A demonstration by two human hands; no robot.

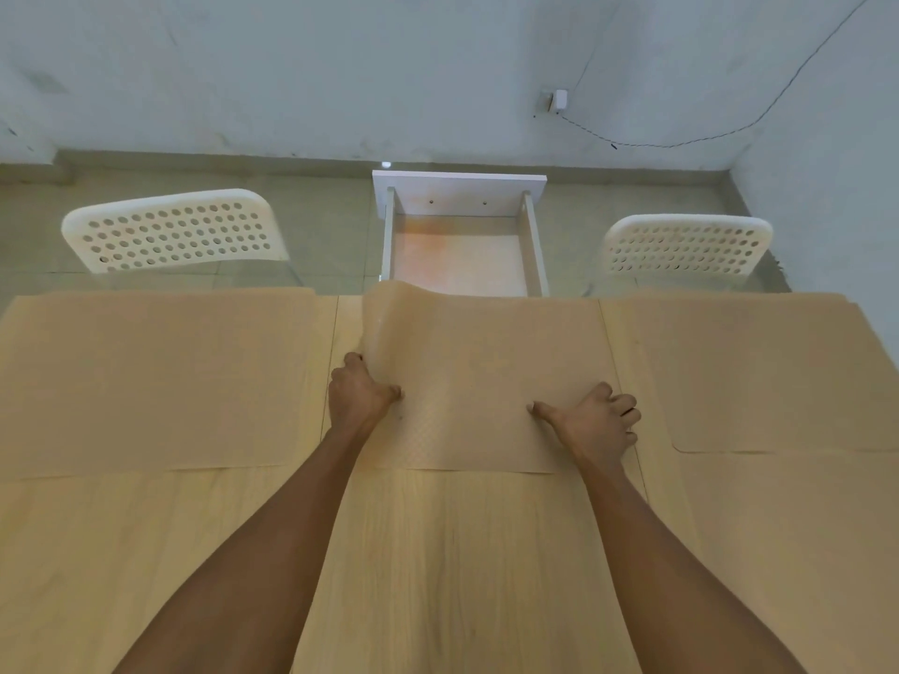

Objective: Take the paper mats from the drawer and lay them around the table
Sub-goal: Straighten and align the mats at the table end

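A tan paper mat (467,372) lies in the middle of the wooden table (438,552), its far left corner curled up off the surface. My left hand (360,394) grips the mat's left edge, thumb on top. My right hand (591,420) pinches its right edge with the thumb pressed on the paper. Two more mats lie flat on the table, one at the left (155,377) and one at the right (759,372). Beyond the far table edge the white drawer (462,245) stands pulled open, and its visible bottom is bare.
Two white perforated chairs stand across the table, one at the left (175,231) and one at the right (686,248). A wall with a socket and a trailing cable (554,100) is behind them.
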